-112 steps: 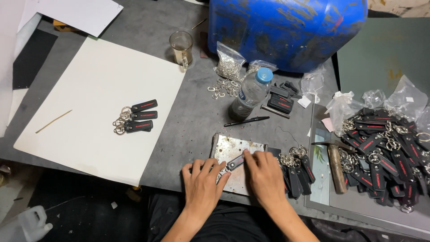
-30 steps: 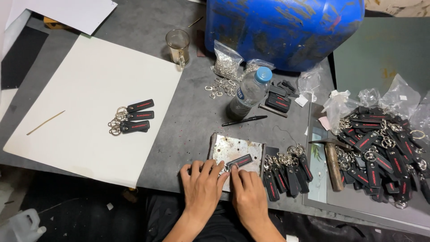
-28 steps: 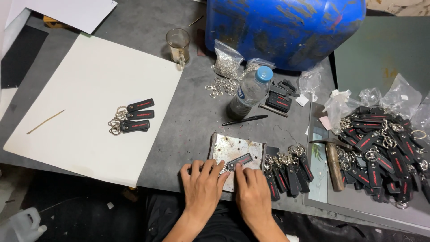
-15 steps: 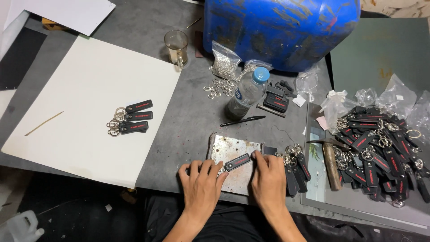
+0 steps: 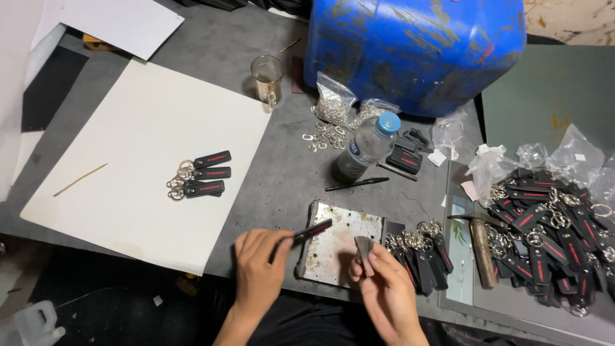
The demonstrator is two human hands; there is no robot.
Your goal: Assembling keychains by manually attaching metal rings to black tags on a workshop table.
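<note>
My left hand (image 5: 257, 264) grips a black keychain strap with a red stripe (image 5: 312, 230), lifted over the left edge of a scuffed square metal plate (image 5: 338, 242). My right hand (image 5: 384, 282) pinches a small grey folded piece (image 5: 364, 248) just above the plate's near right corner. A bunch of black straps with metal rings (image 5: 419, 253) lies right beside the plate. Three straps with rings (image 5: 198, 175) rest on the large white sheet (image 5: 128, 192).
A hammer (image 5: 482, 250) lies right of the plate, beside a big heap of straps (image 5: 544, 224). A plastic bottle (image 5: 364, 146), black pen (image 5: 356, 185), loose rings (image 5: 321, 136), bags of rings (image 5: 333, 102), a glass cup (image 5: 268, 77) and a blue drum (image 5: 410, 45) stand behind.
The left hand has lifted the strap off the plate and drawn it leftward. The right hand has left the strap and now holds a small grey piece.
</note>
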